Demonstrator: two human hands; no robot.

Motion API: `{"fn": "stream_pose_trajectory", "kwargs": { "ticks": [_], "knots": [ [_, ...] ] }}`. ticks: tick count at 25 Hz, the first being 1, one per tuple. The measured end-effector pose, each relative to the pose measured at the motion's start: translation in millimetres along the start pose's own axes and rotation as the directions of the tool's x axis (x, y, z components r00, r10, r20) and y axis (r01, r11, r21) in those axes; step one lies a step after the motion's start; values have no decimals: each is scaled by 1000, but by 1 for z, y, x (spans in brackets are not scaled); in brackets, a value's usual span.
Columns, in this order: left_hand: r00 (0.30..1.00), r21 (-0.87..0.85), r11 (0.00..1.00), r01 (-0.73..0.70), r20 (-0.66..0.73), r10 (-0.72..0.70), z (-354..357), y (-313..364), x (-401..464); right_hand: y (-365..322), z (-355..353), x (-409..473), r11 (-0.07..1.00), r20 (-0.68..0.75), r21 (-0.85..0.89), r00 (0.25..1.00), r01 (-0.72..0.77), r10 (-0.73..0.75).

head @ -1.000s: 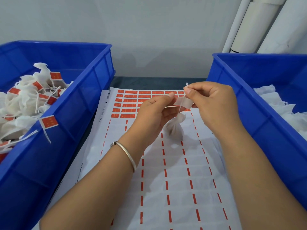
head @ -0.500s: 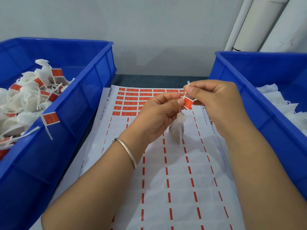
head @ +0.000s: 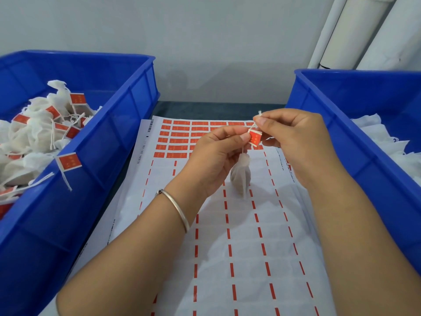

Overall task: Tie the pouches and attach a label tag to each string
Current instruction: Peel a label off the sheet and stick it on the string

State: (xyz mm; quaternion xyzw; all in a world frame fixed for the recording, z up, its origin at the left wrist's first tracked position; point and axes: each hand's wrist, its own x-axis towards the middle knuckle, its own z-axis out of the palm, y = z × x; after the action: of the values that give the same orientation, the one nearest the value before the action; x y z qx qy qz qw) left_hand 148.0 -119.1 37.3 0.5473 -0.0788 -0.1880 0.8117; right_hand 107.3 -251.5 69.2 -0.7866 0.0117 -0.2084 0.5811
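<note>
the small white mesh pouch hangs just below and between the two hands, its long axis near upright, over the white label sheet with red dashes. above it the left hand pinches the folded red paper tag on the thin white string, while the right hand pinches the string's free end just above the tag. both hands touch the tag; the left seems nearer to press it closed. beyond the left hand sits the blue plastic bin of tagged pouches.

Both hands, left and right, pinch a red tag on a string between fingertips; a pouch hangs just below, above the label sheet, between two blue bins.
</note>
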Motion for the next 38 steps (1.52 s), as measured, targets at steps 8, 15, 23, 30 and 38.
{"fn": "stream_pose_trajectory", "kwargs": {
  "ticks": [8, 15, 23, 30, 38],
  "knots": [
    [987, 189, 972, -142, -40, 153, -1, 7, -2, 5, 0, 1, 997, 90, -74, 996, 5, 2],
    [960, 480, 838, -259, 29, 280, -1, 27, -13, -7, 2, -5, 1000, 59, 7, 998, 1, -2],
    [968, 632, 740, -229, 66, 243, -6, 41, -65, -24, 15, -49, 978, -16, 204, 999, -33, 37],
    [914, 578, 763, -291, -69, 400, -25, 86, -121, -57, 39, -88, 976, 55, 218, 998, 26, -39],
    [675, 678, 660, -322, -325, 663, -113, 178, -186, -55, 80, -125, 992, 199, 54, 975, -116, 103]
  ]
}}
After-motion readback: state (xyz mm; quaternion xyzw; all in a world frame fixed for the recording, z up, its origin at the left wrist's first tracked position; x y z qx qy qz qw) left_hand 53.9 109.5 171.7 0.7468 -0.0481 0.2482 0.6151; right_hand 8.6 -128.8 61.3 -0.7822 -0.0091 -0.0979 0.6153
